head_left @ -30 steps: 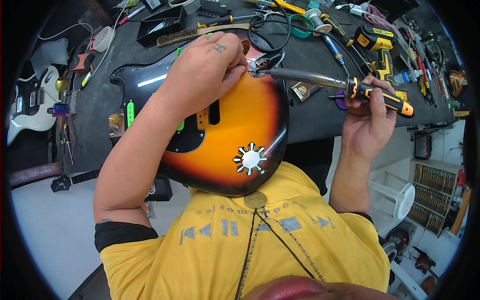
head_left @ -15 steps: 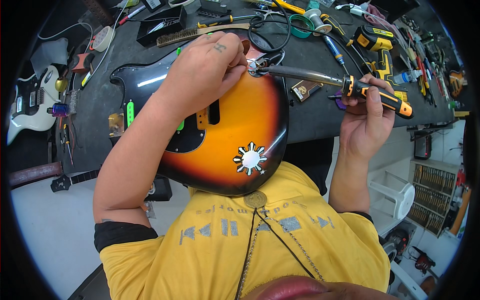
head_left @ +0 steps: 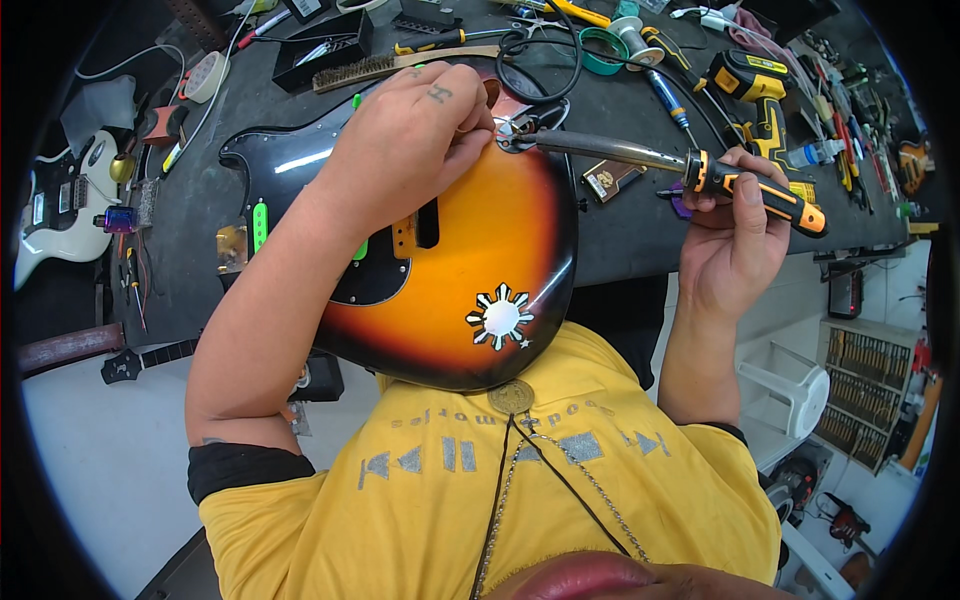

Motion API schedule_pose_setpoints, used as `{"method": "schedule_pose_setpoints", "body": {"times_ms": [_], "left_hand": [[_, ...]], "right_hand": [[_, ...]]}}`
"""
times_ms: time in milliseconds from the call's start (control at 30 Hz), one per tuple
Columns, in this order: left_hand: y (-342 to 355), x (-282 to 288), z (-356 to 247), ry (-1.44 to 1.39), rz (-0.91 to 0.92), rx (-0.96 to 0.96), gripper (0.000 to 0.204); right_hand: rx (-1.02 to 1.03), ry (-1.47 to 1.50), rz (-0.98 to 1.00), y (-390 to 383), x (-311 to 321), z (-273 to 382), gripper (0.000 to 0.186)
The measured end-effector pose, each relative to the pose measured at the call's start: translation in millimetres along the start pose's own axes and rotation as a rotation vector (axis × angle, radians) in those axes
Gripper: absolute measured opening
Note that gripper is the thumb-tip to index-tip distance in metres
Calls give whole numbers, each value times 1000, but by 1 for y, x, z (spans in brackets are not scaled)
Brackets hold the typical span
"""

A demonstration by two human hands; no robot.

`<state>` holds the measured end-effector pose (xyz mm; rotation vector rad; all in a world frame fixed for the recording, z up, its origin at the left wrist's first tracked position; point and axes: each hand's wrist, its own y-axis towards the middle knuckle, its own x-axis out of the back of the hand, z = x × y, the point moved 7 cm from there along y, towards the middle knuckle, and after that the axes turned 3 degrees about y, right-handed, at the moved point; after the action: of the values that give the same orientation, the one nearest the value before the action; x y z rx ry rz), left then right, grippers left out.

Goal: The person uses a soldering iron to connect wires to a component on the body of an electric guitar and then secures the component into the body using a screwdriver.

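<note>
left hand [head_left: 415, 130] is clamped over the sunburst guitar body [head_left: 470, 270] propped on the bench edge. right hand [head_left: 735, 235] grips a soldering iron [head_left: 660, 160], tip just past the left fingertips. yellow drill [head_left: 755, 85] and wire brush [head_left: 370, 68] sit beyond the fingers.

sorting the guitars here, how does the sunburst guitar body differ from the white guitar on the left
The sunburst guitar body is orange fading to black with a dark pickguard; the white guitar is pale all over. The sunburst guitar body lies under the left hand, against the yellow shirt; the white guitar lies untouched at the picture's left edge. Both are electric.
</note>
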<state>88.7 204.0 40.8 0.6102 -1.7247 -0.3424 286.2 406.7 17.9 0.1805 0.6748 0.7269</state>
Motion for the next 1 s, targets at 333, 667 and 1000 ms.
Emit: {"method": "schedule_pose_setpoints", "body": {"times_ms": [333, 667, 1000], "left_hand": [[-1, -1, 2, 20, 11, -6, 32], [0, -1, 0, 24, 9, -12, 28], [1, 0, 0, -3, -9, -17, 27]], "right_hand": [[8, -10, -6, 0, 0, 0, 23], [6, 14, -11, 1, 5, 7, 25], [-17, 14, -22, -1, 6, 6, 23]]}}
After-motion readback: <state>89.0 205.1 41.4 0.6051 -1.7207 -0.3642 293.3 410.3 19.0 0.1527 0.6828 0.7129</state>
